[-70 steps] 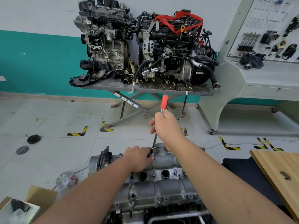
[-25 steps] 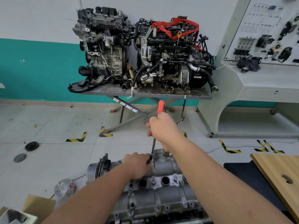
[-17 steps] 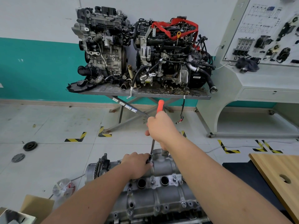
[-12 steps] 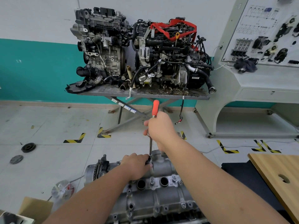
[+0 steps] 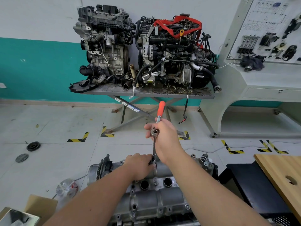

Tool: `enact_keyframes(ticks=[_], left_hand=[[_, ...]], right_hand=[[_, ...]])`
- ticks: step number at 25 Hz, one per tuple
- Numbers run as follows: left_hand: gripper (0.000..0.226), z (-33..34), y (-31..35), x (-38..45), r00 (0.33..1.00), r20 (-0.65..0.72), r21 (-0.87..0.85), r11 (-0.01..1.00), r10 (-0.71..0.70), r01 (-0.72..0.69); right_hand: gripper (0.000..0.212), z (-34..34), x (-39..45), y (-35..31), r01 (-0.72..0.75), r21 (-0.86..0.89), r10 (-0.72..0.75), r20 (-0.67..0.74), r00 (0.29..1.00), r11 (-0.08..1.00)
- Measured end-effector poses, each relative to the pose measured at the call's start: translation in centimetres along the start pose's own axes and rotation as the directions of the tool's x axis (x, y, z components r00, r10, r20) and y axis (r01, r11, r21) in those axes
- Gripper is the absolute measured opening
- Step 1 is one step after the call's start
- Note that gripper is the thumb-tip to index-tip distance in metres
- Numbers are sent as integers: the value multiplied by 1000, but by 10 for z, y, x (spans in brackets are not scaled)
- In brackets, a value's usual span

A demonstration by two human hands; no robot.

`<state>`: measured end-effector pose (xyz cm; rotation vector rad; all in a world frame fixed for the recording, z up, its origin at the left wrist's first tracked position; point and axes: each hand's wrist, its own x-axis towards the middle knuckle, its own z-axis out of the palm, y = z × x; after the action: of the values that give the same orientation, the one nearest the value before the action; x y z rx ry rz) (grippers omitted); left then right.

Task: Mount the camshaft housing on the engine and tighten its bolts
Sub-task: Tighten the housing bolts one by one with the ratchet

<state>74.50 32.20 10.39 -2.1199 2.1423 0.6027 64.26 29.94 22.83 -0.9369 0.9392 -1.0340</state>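
Camshaft housing (image 5: 156, 199) sits low in the near centre of the view, already laid on top of the engine, its grey casting showing two round plug wells and several bolt heads along its near edge. Both forearms reach out over it. At its far edge the left hand (image 5: 140, 165) curls its grip round the lower end of the extension bar, steadying the socket where it meets a bolt; the bolt itself is hidden under the fingers. Above and just beyond, the right hand (image 5: 164, 136) has its grip closed round the head end of the ratchet (image 5: 158, 118), whose orange handle sticks up and away. The shaft runs nearly upright between the two hands.

Judging by this, mounting is done and tightening is in hand, at one of the far bolts. The next move likely calls for swinging the handle while the left hand keeps the socket square on the bolt, then moving on to the remaining bolts.

Farther off, across the tiled floor, a steel counter (image 5: 146, 93) against the teal wall carries two complete engines.
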Motion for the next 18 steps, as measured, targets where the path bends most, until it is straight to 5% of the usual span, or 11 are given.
enact_keyframes(ticks=[5, 10, 14, 18], left_hand=[[36, -1, 1, 0, 1000, -1, -5, 1000, -8, 8], [36, 0, 3, -1, 1000, -16, 29, 999, -19, 20], [39, 3, -1, -4, 995, -99, 10, 1000, 11, -10], [70, 5, -14, -10, 990, -142, -101, 995, 3, -17]], right_hand=[[27, -7, 2, 10, 78, 201, -81, 10, 997, 977], [11, -9, 5, 17, 41, 11, -41, -9, 999, 999], [30, -13, 16, 9, 22, -47, -22, -13, 1000, 999], [31, -14, 19, 8, 36, -12, -37, -29, 999, 999]])
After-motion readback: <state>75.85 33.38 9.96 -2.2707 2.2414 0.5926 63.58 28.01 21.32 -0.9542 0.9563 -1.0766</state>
